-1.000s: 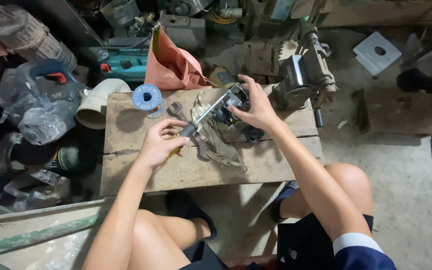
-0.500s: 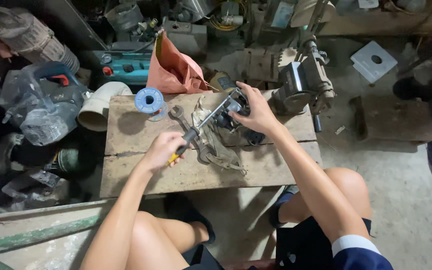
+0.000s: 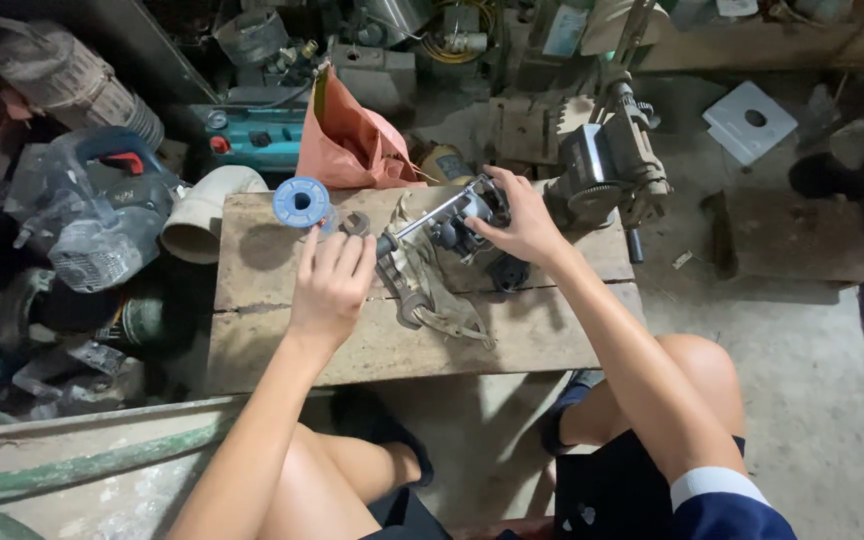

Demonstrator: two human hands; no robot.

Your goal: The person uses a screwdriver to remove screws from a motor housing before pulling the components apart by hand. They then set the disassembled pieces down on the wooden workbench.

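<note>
My right hand (image 3: 522, 225) is shut on a dark metal machine part (image 3: 462, 228) that rests on a dirty rag (image 3: 442, 295) on a wooden board (image 3: 262, 345). A long tool with a dark handle (image 3: 422, 222) sticks out of the part toward the left. My left hand (image 3: 329, 285) hovers over the board just left of that handle, fingers spread and pointing away from me, with nothing visibly in it. A grey wrench (image 3: 404, 300) lies on the rag beside this hand. A blue spool (image 3: 302, 202) and a small metal ring (image 3: 355, 222) sit just beyond its fingertips.
An orange bag (image 3: 352, 140) stands behind the board. A white pipe elbow (image 3: 202, 215) and a dusty power tool (image 3: 102, 215) lie at the left among clutter. A grey vise-like machine (image 3: 607, 175) is at the right, and a white square plate (image 3: 749, 120) lies on the concrete floor.
My left hand has let go of the tool's handle and moved up and slightly left, opening its fingers. The right hand has kept its grip on the part.
</note>
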